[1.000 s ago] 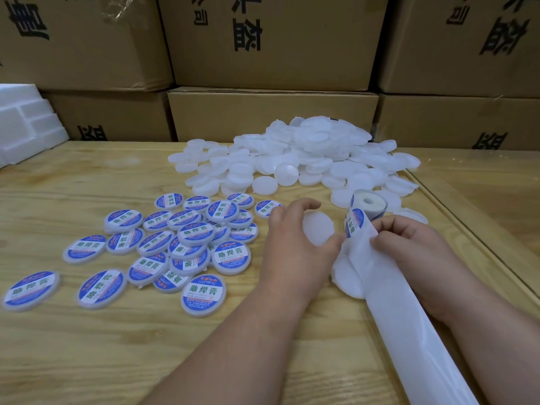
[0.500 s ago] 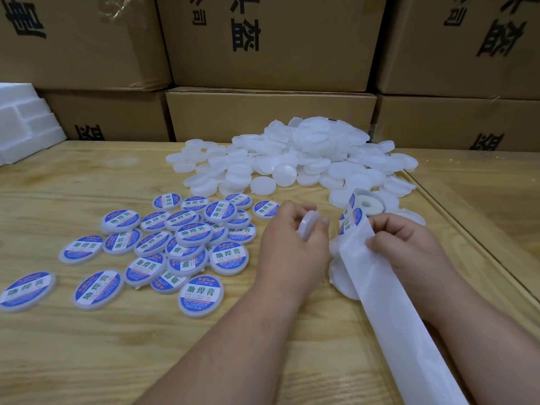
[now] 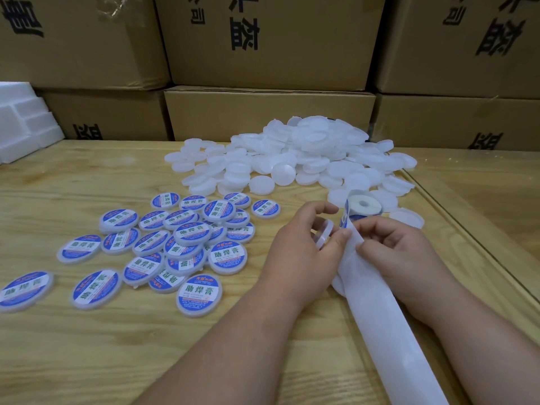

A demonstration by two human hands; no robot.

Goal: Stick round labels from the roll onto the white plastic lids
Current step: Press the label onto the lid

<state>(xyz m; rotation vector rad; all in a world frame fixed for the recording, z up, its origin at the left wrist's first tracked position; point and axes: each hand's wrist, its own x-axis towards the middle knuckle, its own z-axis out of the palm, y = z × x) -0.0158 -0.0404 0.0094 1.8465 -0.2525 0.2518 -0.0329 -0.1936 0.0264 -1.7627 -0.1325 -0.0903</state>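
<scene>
Left hand (image 3: 301, 252) gripping lid (image 3: 323, 235), right hand (image 3: 400, 252) pinching backing strip (image 3: 377, 311)

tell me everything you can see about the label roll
The label roll lies on its side on the wooden table, at the near edge of the pile of bare white lids. Its flat end faces up: white wound layers around a small central hole. Blue-and-white printed labels show on its outer wrap. A long strip of translucent white backing paper runs from it toward the camera. The right hand pinches that strip just below the roll.
</scene>
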